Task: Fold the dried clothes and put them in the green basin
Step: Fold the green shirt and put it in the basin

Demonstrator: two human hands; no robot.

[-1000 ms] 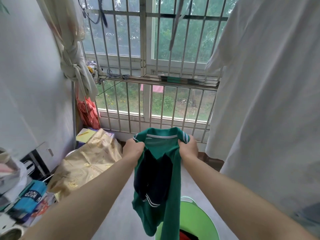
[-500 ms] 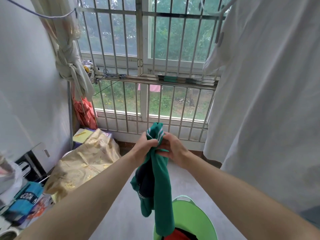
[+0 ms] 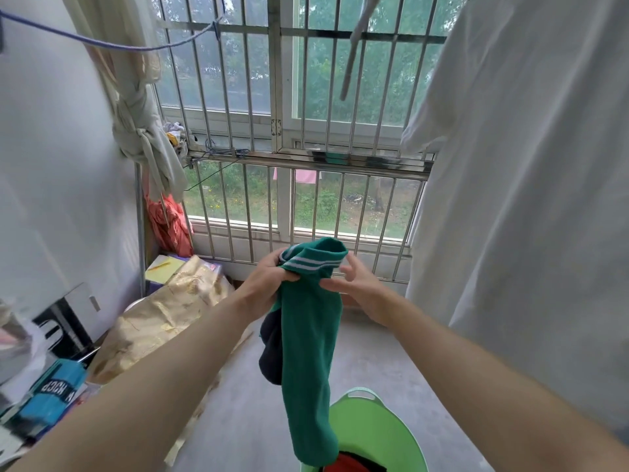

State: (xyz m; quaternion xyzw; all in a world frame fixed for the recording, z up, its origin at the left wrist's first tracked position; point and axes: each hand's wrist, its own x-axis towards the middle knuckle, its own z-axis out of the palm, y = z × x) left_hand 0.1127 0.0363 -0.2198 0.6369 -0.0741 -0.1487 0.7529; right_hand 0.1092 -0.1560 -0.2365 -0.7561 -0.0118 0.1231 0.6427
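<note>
A green garment [image 3: 308,342] with a white-striped collar and a dark navy part hangs folded lengthwise in front of me. My left hand [image 3: 269,279] grips its top edge just under the collar. To the right of the cloth, my right hand [image 3: 357,284] has its fingers spread and holds nothing. The green basin [image 3: 384,424] stands on the floor below, with red and dark clothes inside. The garment's lower end hangs over the basin's left rim.
A large white garment [image 3: 531,199] hangs at the right, close to my right arm. A barred window [image 3: 282,131] fills the far wall. A gold-wrapped bundle [image 3: 160,321], boxes and a tied curtain [image 3: 139,124] crowd the left side. Grey floor [image 3: 367,362] shows between.
Both hands held the collar spread apart a second ago. They brought the two sides together, my left hand took both, and my right hand has let go and opened.
</note>
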